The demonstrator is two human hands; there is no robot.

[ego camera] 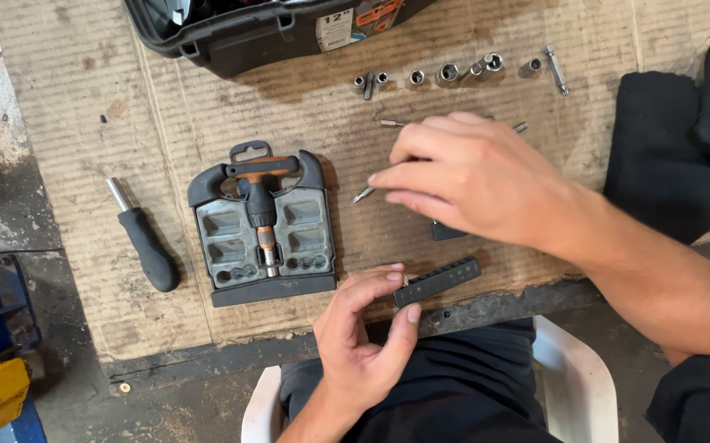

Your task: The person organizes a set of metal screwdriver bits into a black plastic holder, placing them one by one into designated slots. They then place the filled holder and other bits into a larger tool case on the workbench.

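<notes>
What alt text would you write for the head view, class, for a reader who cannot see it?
Over cardboard, a person's right hand pinches a screwdriver bit while the left hand steadies a black bit holder strip. A grey tool case holding a T-handle driver lies to the left, and a row of sockets lies above.

Rough, stained corrugated cardboard (207,98) covers the bench. The sockets (448,72) and screwdriver bit (363,194) are shiny bare metal, while the bit holder strip (439,280) is matt black plastic. The tool case (263,238) looks like dull grey plastic.
</notes>
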